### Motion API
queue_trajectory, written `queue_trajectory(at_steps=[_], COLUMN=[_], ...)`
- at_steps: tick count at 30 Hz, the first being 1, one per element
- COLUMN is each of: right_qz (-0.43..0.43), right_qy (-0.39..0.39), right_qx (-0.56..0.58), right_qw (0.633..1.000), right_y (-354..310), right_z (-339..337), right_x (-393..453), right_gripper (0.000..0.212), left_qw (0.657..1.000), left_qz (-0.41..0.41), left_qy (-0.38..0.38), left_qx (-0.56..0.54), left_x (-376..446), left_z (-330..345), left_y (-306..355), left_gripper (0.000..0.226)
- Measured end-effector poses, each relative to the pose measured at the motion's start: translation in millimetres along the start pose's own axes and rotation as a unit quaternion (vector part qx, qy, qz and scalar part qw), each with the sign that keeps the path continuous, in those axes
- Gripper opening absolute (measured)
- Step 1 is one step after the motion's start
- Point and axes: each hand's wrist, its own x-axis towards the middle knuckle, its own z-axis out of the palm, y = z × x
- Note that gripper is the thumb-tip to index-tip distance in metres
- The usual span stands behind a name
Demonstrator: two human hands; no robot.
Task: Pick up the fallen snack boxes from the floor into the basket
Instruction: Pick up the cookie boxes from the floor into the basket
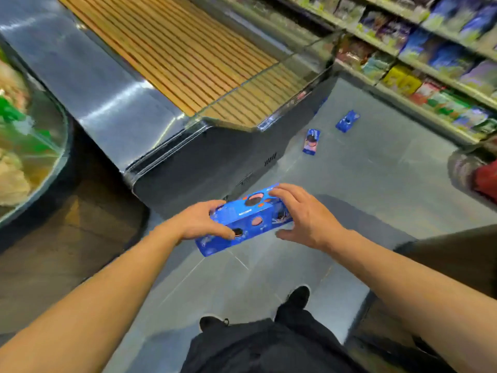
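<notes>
The grey tiled floor (376,184) carries two blue snack boxes right of centre: one (311,141) just beside the dark freezer cabinet (215,157), another (347,121) farther toward the shelves.

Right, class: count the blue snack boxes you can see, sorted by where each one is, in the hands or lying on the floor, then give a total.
Held between left hand and right hand: 1, the held blue box
Lying on the floor: 2, the nearer floor box and the farther floor box
Total: 3
</notes>
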Motion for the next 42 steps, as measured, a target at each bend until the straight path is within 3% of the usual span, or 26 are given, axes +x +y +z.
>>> queue_trajectory(at_steps=[3, 5, 7, 9, 12, 15, 17, 21, 27, 35, 39, 42], right_qz=[0.061, 0.128, 0.185, 0.24, 0.317, 0.359, 0.378, 0.436, 0.512, 0.568, 0.6, 0.597], right_qy=[0.043, 0.088, 0.15, 0.219, 0.297, 0.339, 0.347, 0.352, 0.419, 0.524, 0.556, 0.566], right_qx=[0.065, 0.132, 0.199, 0.291, 0.444, 0.45, 0.429, 0.471, 0.455, 0.436, 0.39, 0.386], right_qw=[0.995, 0.979, 0.951, 0.9, 0.784, 0.744, 0.743, 0.681, 0.596, 0.461, 0.424, 0.417], right_y=[43.9, 75.6, 106.9, 137.6, 182.0, 221.8, 244.1, 301.2, 389.3, 480.0, 532.8, 587.4], right_z=[-37.0, -65.2, -95.8, -119.3, -148.3, -168.9, -176.0, -192.0, -221.1, -266.6, -281.4, -295.8], right_x=[-28.1, -46.8, -62.1, -72.0, -77.9, -81.4, -82.9, -81.7, -62.2, -71.2, -89.6, -111.6], right_gripper=[0.071, 0.066, 0.064, 0.057, 0.049, 0.05, 0.054, 0.056, 0.059, 0.062, 0.062, 0.058], left_qw=[0.997, 0.995, 0.984, 0.956, 0.926, 0.907, 0.906, 0.921, 0.934, 0.952, 0.964, 0.955], left_qz=[0.011, 0.007, -0.021, -0.029, 0.007, 0.076, 0.113, 0.143, 0.166, 0.172, 0.181, 0.185], left_qy=[-0.077, -0.077, -0.063, -0.059, -0.046, 0.008, 0.057, 0.063, 0.007, -0.11, -0.135, -0.166], left_qx=[-0.018, -0.066, -0.165, -0.285, -0.376, -0.414, -0.405, -0.358, -0.315, -0.229, -0.14, -0.161], left_x=[25.4, 46.8, 66.8, 85.0, 117.4, 151.5, 171.2, 231.5, 338.2, 445.9, 486.4, 515.3], left_z=[12.7, 22.9, 34.2, 48.7, 78.4, 112.9, 127.6, 138.9, 139.9, 174.4, 205.7, 240.3], left_y=[59.9, 101.9, 146.2, 182.6, 235.9, 288.1, 315.2, 367.2, 448.3, 574.9, 629.6, 678.8], left_gripper=[0.052, 0.058, 0.044, 0.032, 0.031, 0.031, 0.034, 0.05, 0.041, 0.056, 0.061, 0.054])
